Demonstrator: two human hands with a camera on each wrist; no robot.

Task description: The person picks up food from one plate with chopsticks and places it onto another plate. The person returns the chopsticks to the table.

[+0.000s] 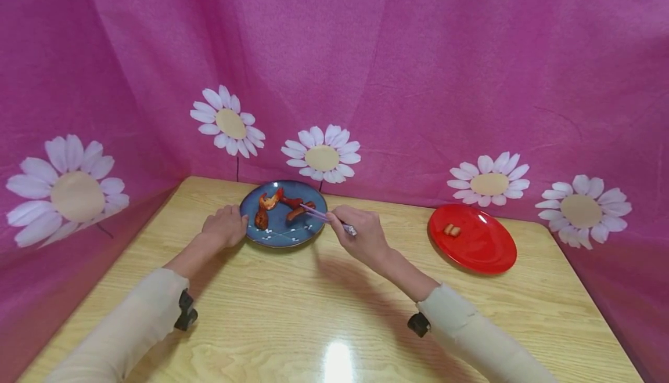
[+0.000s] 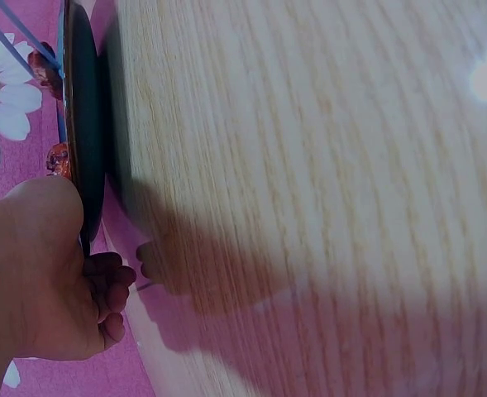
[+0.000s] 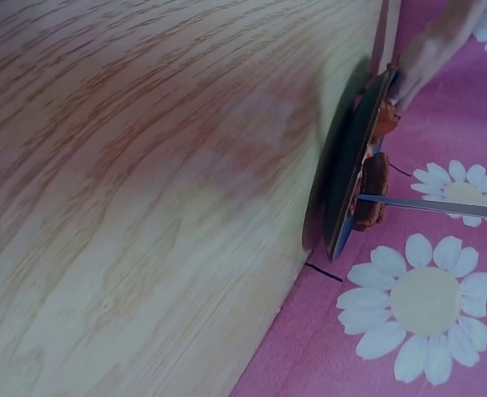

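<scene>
Chopsticks point(image 1: 319, 215), pinched in right hand point(image 1: 363, 237), tips on meat pieces point(image 1: 292, 206) in blue plate point(image 1: 282, 237). Left hand point(image 1: 226, 226), fingers curled, touches plate rim near table's point(image 1: 292, 313) far edge. Red plate point(image 1: 478, 252), well apart, holds one piece point(image 1: 452, 231).

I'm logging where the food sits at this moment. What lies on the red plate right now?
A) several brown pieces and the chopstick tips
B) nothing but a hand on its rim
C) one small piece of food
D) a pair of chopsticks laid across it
C: the red plate carries a single small piece of food, while the chopsticks in the right hand reach into the blue plate.
</scene>
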